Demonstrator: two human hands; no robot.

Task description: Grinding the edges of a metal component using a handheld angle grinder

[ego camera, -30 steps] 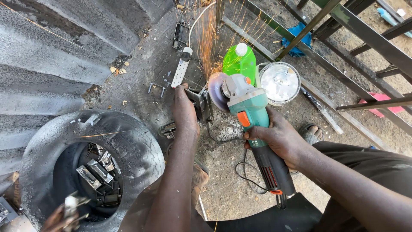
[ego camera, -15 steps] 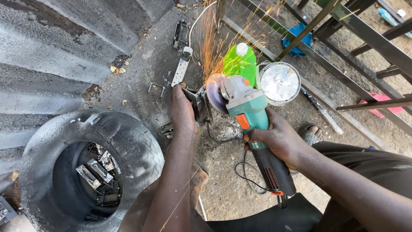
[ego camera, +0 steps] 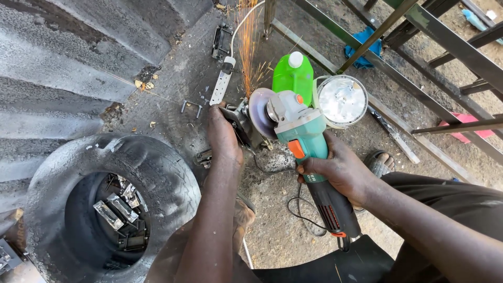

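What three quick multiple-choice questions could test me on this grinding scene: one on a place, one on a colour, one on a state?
1. Where do the small metal pieces lie?
A. inside the tyre
B. on the blue cloth
C. on top of the bottle

2. What colour is the bottle behind the grinder?
A. red
B. green
C. black

3. What is the grinder doing?
A. lying unplugged
B. hanging from the frame
C. throwing sparks

Answers:
1 A: the metal pieces sit in the hollow of the tyre.
2 B: the bottle is bright green with a white cap.
3 C: the grinder, gripped by the right hand, sprays sparks off the metal part that the left hand steadies.
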